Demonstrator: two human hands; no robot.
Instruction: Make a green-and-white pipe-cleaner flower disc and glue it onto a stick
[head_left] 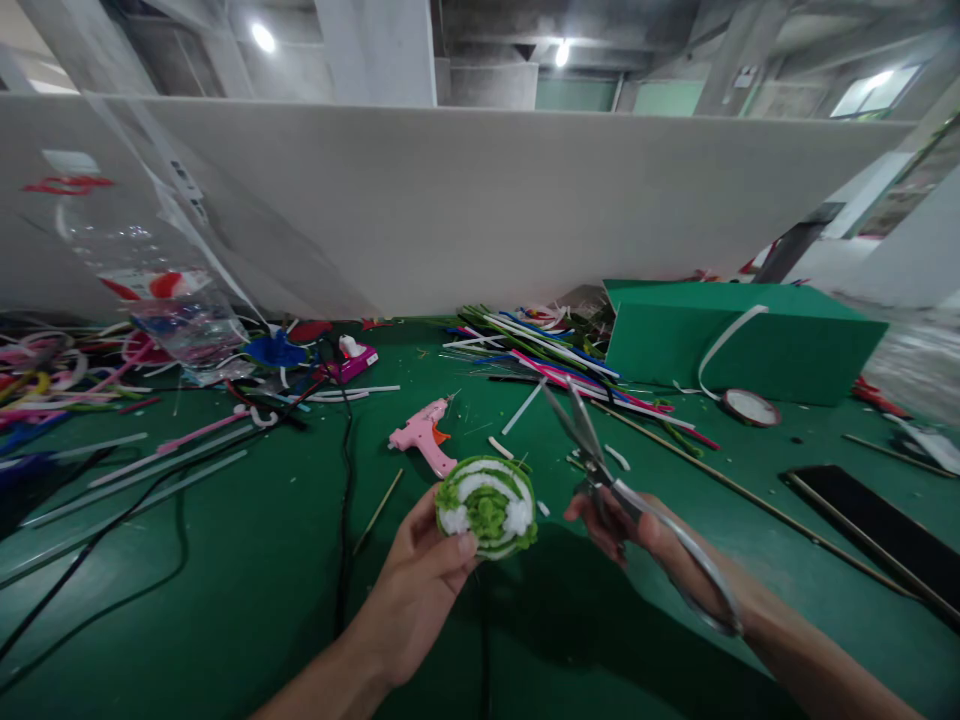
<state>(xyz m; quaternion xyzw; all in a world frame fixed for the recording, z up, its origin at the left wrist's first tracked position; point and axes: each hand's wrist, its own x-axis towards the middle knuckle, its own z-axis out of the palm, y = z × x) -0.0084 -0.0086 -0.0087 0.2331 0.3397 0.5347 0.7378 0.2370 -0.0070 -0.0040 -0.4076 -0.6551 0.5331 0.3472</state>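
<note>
Above the dark-green tabletop (262, 590), the fingers of the left hand (416, 597) clamp the round, fuzzy green-and-white coil (487, 508) by its rim, presumably leaving its face unobstructed, while the right hand's (651, 532) fingers grip silver metal scissors (595, 468), blades parted, beside it.

No text is legible, the bottle label (156, 286) included.
</note>
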